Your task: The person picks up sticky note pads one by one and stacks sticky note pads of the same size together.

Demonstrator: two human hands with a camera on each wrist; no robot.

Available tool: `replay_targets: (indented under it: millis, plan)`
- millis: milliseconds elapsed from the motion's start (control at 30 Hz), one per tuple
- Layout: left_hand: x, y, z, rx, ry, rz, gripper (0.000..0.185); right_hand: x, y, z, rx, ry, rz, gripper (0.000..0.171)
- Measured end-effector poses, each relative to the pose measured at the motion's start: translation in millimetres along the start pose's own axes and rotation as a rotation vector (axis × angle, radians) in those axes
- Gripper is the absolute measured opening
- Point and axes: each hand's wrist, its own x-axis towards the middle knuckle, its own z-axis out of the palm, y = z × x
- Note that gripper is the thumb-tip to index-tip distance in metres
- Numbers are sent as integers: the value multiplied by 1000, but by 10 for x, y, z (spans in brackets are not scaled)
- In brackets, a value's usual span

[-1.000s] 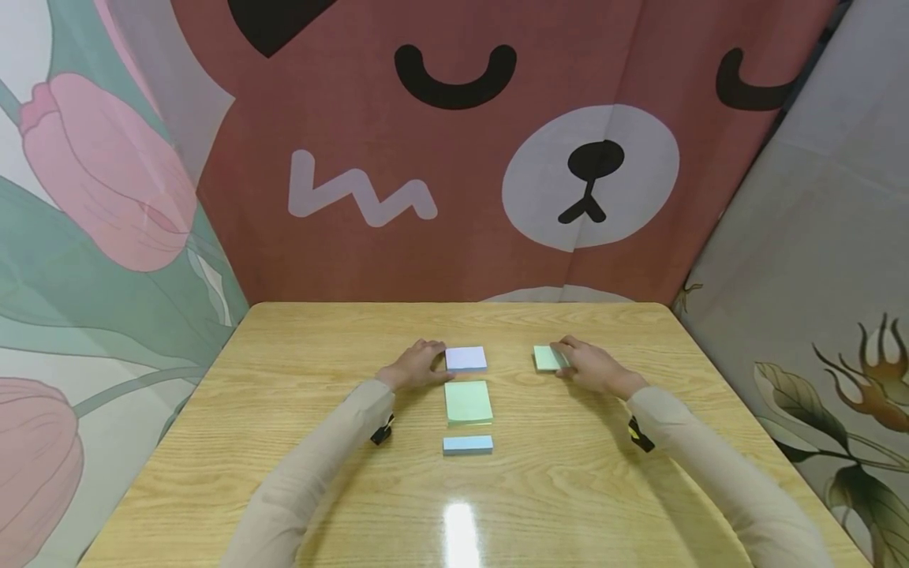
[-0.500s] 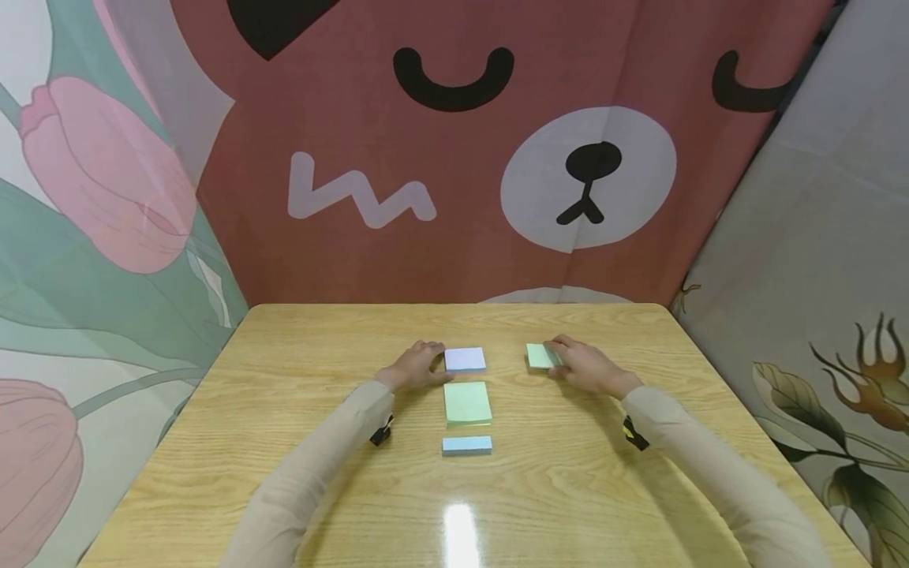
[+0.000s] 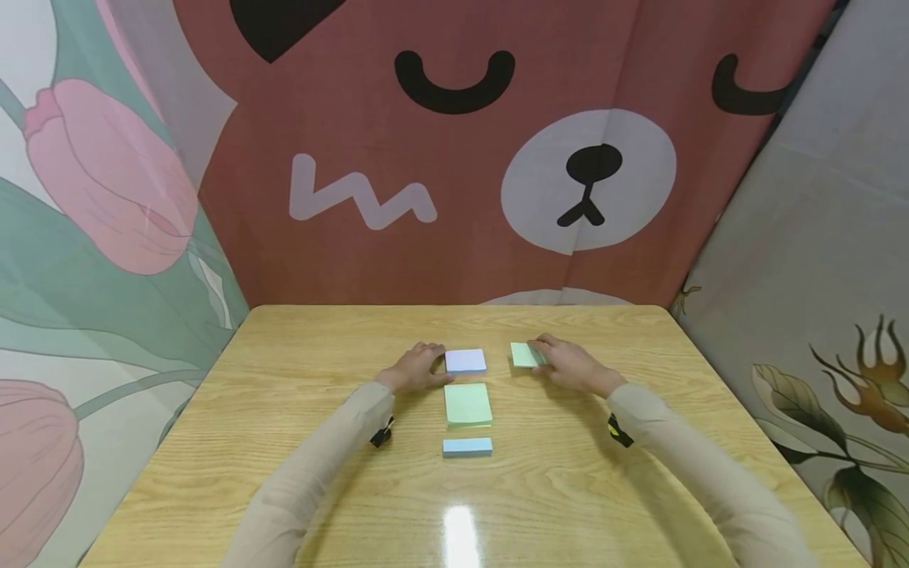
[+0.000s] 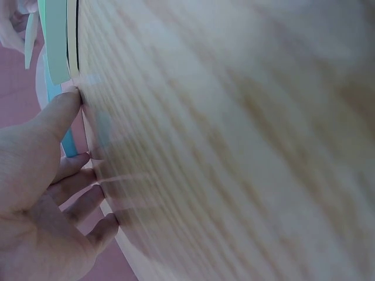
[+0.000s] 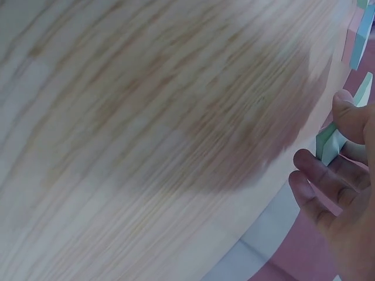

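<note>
My left hand (image 3: pixel 415 367) rests on the table at the left side of a lavender-topped sticky note pad (image 3: pixel 465 361). Its thumb and index finger grip that pad's near and far edges; in the left wrist view the pad's side shows blue (image 4: pixel 69 140) and pink layers. My right hand (image 3: pixel 574 364) pinches a small light-green sticky note pad (image 3: pixel 524 355) between thumb and fingers, to the right of the lavender one and apart from it. In the right wrist view the green pad (image 5: pixel 331 145) is tilted and looks raised off the table.
A larger green sticky note pad (image 3: pixel 468 405), yellowish at its underside, lies nearer than the lavender one. Closer still is a narrow light-blue block (image 3: pixel 467 447). The wooden table (image 3: pixel 319 339) ends at a curtain with a bear print (image 3: pixel 341 260).
My right hand has moved left with the small green pad, closer to the lavender one. My left hand has stayed in place.
</note>
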Motion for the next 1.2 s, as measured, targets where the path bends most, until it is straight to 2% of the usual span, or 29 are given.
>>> replay_targets:
  millis: [300, 533, 700, 1000, 1200]
  plan:
    - [18, 7, -3, 12, -9, -16, 56, 79, -77, 63, 3, -22, -10, 57]
    - [28, -5, 20, 23, 13, 18, 53, 113, -157, 92, 29, -34, -16, 58]
    - [25, 7, 30, 16, 13, 12, 55, 127, -198, 128, 43, -58, -10, 58]
    - [21, -2, 13, 12, 18, 0, 58, 219, -217, 190, 31, -47, -27, 59]
    - [4, -6, 7, 11, 24, 15, 52, 280, -260, 229, 17, -48, -42, 59]
